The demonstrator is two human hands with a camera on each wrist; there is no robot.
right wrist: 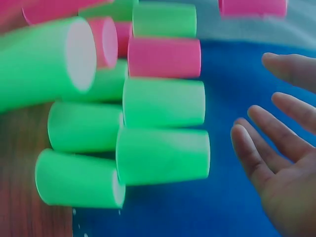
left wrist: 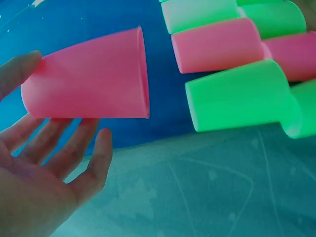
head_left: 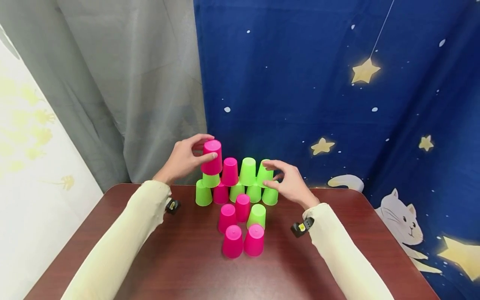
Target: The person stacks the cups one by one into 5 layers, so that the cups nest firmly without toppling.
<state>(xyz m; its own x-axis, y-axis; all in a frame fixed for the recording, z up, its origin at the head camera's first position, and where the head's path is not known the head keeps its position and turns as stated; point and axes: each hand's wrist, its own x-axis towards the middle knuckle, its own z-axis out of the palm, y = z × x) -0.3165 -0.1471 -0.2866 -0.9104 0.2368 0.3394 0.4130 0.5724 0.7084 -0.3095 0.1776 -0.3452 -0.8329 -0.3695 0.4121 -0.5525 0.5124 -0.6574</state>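
Observation:
My left hand (head_left: 184,158) grips an upside-down pink cup (head_left: 212,158) between thumb and fingers. In the left wrist view that pink cup (left wrist: 94,79) hangs apart from the green cup (left wrist: 237,98) at the left end of a stack's upper row. Beside this green cup in that row stand a pink cup (head_left: 230,171) and two green ones (head_left: 247,171). My right hand (head_left: 290,182) is by the row's right end, its fingers spread and slightly bent. In the right wrist view, a gap separates this hand (right wrist: 286,173) from the nearest green cup (right wrist: 165,155).
The stack's lower row has several green cups (head_left: 203,193) and a pink one (head_left: 220,194). Nearer the person stand several pink cups (head_left: 233,241) and a green cup (head_left: 257,214), all upside down on the brown table (head_left: 187,266). A blue curtain (head_left: 285,83) hangs behind.

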